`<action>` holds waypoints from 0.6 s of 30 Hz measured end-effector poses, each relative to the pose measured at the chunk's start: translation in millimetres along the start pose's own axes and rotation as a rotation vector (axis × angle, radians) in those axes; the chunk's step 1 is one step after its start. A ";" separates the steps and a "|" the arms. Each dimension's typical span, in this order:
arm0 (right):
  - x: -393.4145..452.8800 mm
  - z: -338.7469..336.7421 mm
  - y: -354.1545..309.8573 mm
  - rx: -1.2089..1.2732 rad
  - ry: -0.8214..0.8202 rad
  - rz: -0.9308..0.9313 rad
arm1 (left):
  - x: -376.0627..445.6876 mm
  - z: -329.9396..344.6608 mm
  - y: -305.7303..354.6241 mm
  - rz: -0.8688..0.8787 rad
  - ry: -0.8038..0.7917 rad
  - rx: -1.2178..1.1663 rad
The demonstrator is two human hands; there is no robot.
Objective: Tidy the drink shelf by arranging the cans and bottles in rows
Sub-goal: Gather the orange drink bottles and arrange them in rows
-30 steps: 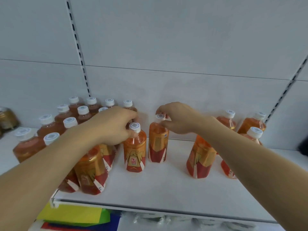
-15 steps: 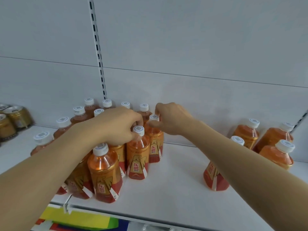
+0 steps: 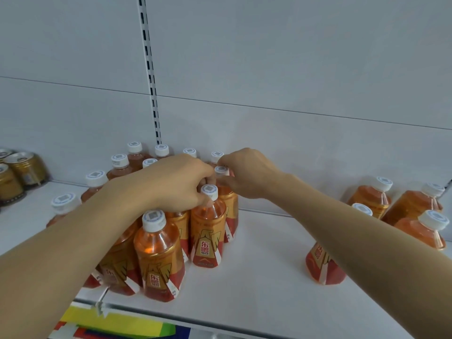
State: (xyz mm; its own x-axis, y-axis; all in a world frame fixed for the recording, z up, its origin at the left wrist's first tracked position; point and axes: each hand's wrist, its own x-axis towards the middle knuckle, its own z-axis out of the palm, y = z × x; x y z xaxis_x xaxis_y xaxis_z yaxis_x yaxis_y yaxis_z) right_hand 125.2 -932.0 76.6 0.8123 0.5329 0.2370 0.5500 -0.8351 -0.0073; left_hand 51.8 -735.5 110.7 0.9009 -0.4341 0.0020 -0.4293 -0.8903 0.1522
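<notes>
Left hand [image 3: 176, 182] pinches a white-capped orange plastic bottle [image 3: 208, 226]; right hand [image 3: 247, 174] pinches its rear neighbour [image 3: 228, 204]. Left block rowed; right-side loose bottles [image 3: 415, 216] remain.

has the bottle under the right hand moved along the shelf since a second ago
Yes. The bottle pinched by the right hand has slid left, away from the loose bottles at right, and now touches the packed group.

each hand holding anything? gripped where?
Left hand pinches a front bottle at its cap and neck. Right hand pinches the bottle behind at its cap.
</notes>
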 end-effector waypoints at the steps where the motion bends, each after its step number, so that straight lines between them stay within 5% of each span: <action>1: -1.0 0.7 0.1 0.008 0.002 -0.013 | -0.2 -0.2 -1.0 0.001 -0.006 -0.017; 18: -17.9 4.1 -4.5 0.046 0.003 -0.073 | -2.4 4.6 -4.1 0.070 0.002 -0.014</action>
State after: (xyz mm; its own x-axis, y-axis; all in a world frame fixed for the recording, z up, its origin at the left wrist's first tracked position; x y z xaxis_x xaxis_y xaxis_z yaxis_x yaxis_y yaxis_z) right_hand 109.0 -937.3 68.4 0.7691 0.5916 0.2418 0.6160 -0.7870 -0.0340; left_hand 51.1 -731.4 105.6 0.8687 -0.4951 0.0152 -0.4906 -0.8556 0.1652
